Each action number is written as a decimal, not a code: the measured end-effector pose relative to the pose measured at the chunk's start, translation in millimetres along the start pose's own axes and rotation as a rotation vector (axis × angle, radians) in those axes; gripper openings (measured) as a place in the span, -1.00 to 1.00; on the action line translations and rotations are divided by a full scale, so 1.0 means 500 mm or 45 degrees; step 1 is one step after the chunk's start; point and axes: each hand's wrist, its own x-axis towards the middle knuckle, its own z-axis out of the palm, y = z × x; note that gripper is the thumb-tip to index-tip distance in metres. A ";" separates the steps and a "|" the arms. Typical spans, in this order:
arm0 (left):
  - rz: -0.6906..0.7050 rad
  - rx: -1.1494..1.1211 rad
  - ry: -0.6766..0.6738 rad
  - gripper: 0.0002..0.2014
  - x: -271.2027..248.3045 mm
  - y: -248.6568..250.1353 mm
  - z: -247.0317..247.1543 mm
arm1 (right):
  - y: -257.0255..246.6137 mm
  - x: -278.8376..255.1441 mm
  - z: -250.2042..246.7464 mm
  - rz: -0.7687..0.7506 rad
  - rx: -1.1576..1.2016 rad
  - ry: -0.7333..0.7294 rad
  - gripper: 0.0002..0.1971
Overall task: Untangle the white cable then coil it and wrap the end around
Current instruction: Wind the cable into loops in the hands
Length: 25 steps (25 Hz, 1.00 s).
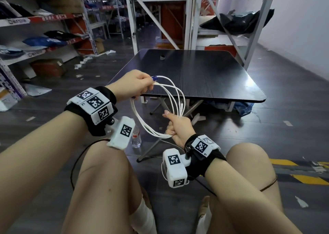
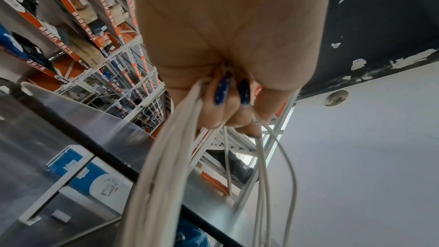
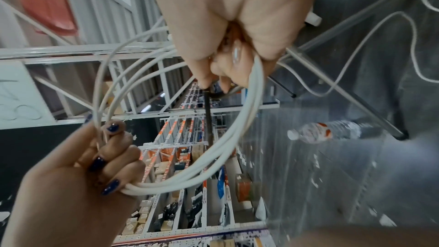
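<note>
Both hands are raised above the knees: the left hand (image 1: 135, 84), higher, grips the cable (image 1: 170, 107) with curled fingers; the right hand (image 1: 178, 127) fists around it.

Cable (image 1: 170, 107) loops between left hand (image 1: 132, 83) above and right hand (image 1: 179, 127) below, before table (image 1: 204, 73).

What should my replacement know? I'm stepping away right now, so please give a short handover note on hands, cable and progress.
Left hand: grips the top of the white cable loops.
Right hand: grips the bottom of the same loops.
Cable: held in the air as several loops between the hands, in front of the black table.
Done: looks untangled and mostly coiled.
Left: wrap the end around the coil; no wrap is visible yet.
</note>
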 end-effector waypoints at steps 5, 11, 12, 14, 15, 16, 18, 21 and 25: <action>0.129 0.079 0.030 -0.55 0.007 0.051 -0.018 | -0.083 0.000 0.010 0.006 -0.217 -0.069 -0.59; 0.011 -0.194 -0.162 -0.73 0.016 0.091 -0.026 | -0.184 -0.006 -0.004 -0.227 -0.659 0.070 -0.57; -0.061 -0.308 -0.238 -0.78 0.013 0.093 -0.022 | -0.194 -0.007 -0.010 -0.297 -0.837 0.131 -0.58; -0.142 -0.413 -0.333 -0.79 0.008 0.095 -0.011 | -0.210 -0.012 -0.022 -0.424 -1.219 0.217 -0.58; -0.165 -0.408 -0.364 -0.77 0.006 0.096 -0.002 | -0.216 -0.017 -0.025 -0.470 -1.359 0.230 -0.58; -0.184 -0.397 -0.390 -0.75 0.006 0.098 0.008 | -0.221 -0.024 -0.025 -0.492 -1.448 0.221 -0.58; -0.225 -0.411 -0.425 -0.74 0.007 0.102 0.027 | -0.228 -0.038 -0.020 -0.491 -1.605 0.180 -0.58; -0.230 -0.359 -0.417 -0.74 0.009 0.109 0.041 | -0.238 -0.056 -0.015 -0.495 -1.801 0.130 -0.58; -0.115 -0.312 -0.310 -0.62 0.007 0.114 0.042 | -0.251 -0.070 -0.011 -0.462 -1.904 0.074 -0.59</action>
